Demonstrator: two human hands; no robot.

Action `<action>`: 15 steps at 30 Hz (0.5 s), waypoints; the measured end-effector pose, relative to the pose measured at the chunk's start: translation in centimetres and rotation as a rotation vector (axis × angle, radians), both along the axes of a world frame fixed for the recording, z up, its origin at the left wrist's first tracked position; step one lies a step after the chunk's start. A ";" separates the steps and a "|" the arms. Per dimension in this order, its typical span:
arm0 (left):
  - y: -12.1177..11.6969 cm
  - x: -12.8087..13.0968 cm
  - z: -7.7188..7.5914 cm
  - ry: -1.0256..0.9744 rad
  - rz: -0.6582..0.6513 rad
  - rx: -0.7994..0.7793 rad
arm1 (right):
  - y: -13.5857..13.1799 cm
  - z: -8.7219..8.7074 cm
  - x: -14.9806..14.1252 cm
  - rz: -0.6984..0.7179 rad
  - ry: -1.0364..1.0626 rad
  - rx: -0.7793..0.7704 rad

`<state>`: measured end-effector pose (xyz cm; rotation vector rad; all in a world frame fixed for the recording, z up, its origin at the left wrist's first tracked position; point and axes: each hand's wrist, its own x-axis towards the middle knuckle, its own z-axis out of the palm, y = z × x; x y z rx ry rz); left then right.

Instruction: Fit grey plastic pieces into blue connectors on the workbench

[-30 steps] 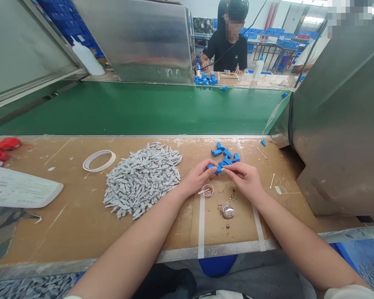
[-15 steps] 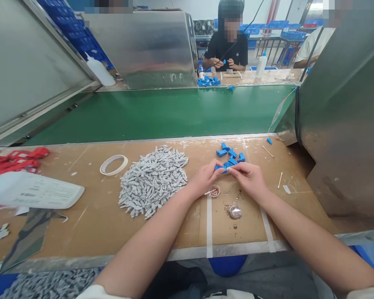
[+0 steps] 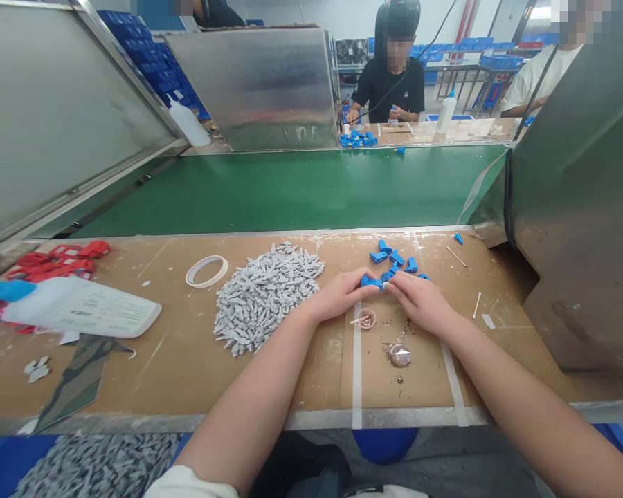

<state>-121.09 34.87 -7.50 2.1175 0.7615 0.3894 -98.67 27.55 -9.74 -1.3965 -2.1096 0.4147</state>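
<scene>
Between the fingertips of my left hand (image 3: 347, 292) is a blue plastic piece (image 3: 372, 282). My right hand (image 3: 420, 296) is closed in a pinch at the right end of that piece. A tiny pale tip shows at its fingers, too small to name. Several similar blue pieces (image 3: 395, 256) lie just beyond my hands. Below them stand a small clear cup (image 3: 366, 318) with brownish contents and a stick in it, and a round shiny metal object (image 3: 399, 355). A heap of small grey plastic parts (image 3: 270, 297) lies left of my left hand.
A tape roll (image 3: 206, 271), a white squeeze bottle (image 3: 88, 306) and red pieces (image 3: 65, 261) are on the left. On the right lie a cotton swab (image 3: 476, 305) and a metal housing (image 3: 576, 228). Beyond the green belt (image 3: 311, 190) sits a co-worker (image 3: 389, 90).
The view has swung left, so the table appears shifted right. Both hands stay together at the blue piece, with the right fingers now more curled over its end. The co-worker's hands have moved.
</scene>
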 end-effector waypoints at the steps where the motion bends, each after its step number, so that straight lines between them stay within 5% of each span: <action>1: 0.0 0.1 -0.1 -0.009 -0.003 -0.009 | 0.0 -0.1 0.0 0.002 0.016 -0.001; 15: 0.1 0.8 -1.3 0.007 0.028 -0.057 | 0.2 -2.0 -1.1 -0.077 0.251 0.027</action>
